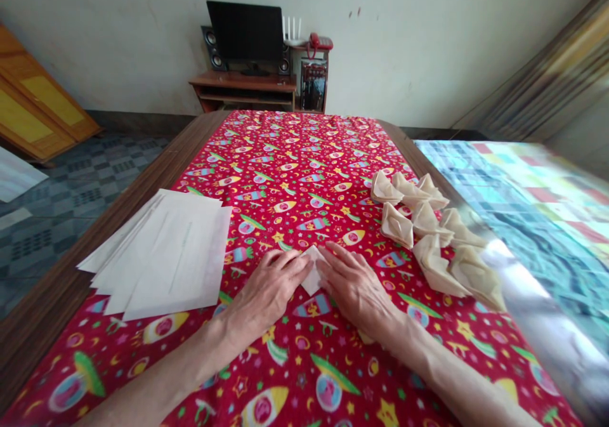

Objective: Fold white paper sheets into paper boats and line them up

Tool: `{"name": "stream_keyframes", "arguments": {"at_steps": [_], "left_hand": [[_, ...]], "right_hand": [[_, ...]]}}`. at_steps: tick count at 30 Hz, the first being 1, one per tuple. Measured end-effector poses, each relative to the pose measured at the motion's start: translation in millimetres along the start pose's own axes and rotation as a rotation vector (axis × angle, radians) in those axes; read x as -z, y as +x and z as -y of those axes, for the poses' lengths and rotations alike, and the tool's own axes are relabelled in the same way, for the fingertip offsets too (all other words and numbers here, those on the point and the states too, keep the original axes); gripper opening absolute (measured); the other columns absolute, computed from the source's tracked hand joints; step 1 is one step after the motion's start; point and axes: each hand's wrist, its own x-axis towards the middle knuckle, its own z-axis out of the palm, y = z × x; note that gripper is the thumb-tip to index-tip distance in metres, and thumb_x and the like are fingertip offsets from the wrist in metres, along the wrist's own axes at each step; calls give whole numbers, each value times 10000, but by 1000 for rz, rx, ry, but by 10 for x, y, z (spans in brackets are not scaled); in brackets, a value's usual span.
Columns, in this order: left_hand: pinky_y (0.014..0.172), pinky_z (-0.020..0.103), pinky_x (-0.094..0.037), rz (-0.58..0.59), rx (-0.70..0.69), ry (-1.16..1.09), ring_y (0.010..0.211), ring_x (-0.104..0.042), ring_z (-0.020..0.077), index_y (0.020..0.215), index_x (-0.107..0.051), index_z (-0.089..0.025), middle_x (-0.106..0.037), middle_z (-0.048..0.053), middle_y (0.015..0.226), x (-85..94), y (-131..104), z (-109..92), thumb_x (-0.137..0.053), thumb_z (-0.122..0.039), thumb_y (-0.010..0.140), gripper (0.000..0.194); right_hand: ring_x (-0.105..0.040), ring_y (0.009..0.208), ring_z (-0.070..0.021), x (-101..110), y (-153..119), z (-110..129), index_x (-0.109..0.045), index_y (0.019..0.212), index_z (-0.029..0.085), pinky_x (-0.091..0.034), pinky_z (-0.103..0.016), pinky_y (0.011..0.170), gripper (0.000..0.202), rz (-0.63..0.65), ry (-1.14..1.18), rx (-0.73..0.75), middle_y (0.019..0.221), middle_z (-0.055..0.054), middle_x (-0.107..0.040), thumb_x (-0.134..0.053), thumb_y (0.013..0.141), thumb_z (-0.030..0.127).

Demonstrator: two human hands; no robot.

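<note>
A small piece of folded paper (313,280) lies on the red patterned cloth in front of me, diamond-shaped from above. My left hand (280,276) grips its left edge, fingers bent and pressed together over it. From the other side, my right hand (354,281) holds the right edge, and its fingers cover part of the paper. Both thumbs are mostly hidden. Several finished-looking folded paper shapes (397,225), cream and pointed, stand grouped to the right of my right hand. Left of my left hand is a fanned stack of white paper sheets (176,256).
The red cloth (295,160) covers a long brown table (183,144). Beyond its far end stands a desk (242,82) with a monitor (245,33), speakers and a red telephone (320,43). A bed-like surface with a blue checked cover (504,224) adjoins on the right.
</note>
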Motion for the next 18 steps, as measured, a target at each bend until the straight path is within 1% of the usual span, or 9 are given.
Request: {"name": "stream_keyframes", "arguments": {"at_steps": [2,4,7,10,12,14,16,18], "left_hand": [[1014,372,-327,-29,9,19,1243,-391,203,1329,-452,-178,-473,21,1383,-9,-32,15,-403,-41,855,496],[1034,388,-322,-56,21,37,1253,-390,208,1321,-468,-179,-468,18,1392,-4,-80,32,-408,-24,831,517],[1029,402,-352,-84,51,53,1244,-417,213,1316,-480,-182,-506,21,1359,26,-159,52,-394,2,804,551],[1014,421,-388,-98,72,45,1224,-444,228,1289,-511,-178,-532,34,1331,42,-222,74,-383,16,783,557],[1003,425,-410,-136,79,13,1199,-463,235,1234,-556,-160,-559,55,1294,20,-243,98,-380,14,783,514],[985,398,-438,-207,90,-58,1158,-489,223,1167,-593,-140,-591,78,1232,-23,-237,124,-371,1,808,445],[961,353,-459,-287,133,-151,1103,-516,197,1134,-596,-127,-610,91,1162,-65,-198,139,-352,-19,844,395],[927,330,-471,-322,205,-215,1044,-534,184,1134,-577,-124,-606,94,1108,-84,-130,137,-345,-61,881,349]], "right_hand": [[-397,1289,-262,-27,-67,16,-500,1293,134,-391,-434,1001,381,19,-17,44,1365,-87,-494,-397,951,267],[-378,1308,-253,-24,-145,6,-460,1334,126,-369,-443,1037,413,32,-16,42,1392,-82,-460,-397,953,274],[-378,1312,-249,19,-241,-24,-475,1327,138,-358,-456,1057,402,29,-5,18,1383,-80,-470,-399,948,247],[-399,1298,-255,51,-275,-32,-502,1308,146,-371,-471,1050,388,10,1,-2,1357,-86,-499,-409,941,234],[-419,1285,-257,55,-268,-21,-523,1289,153,-385,-475,1040,375,-5,5,-2,1339,-91,-517,-415,937,226],[-436,1272,-254,42,-253,-5,-542,1268,153,-396,-472,1031,360,-21,9,0,1322,-99,-533,-415,937,218],[-448,1262,-252,16,-240,11,-559,1244,144,-401,-464,1028,346,-43,7,4,1310,-108,-543,-416,938,219],[-453,1257,-252,-19,-229,25,-567,1226,129,-394,-459,1034,335,-62,-1,9,1303,-115,-549,-418,939,219]]}}
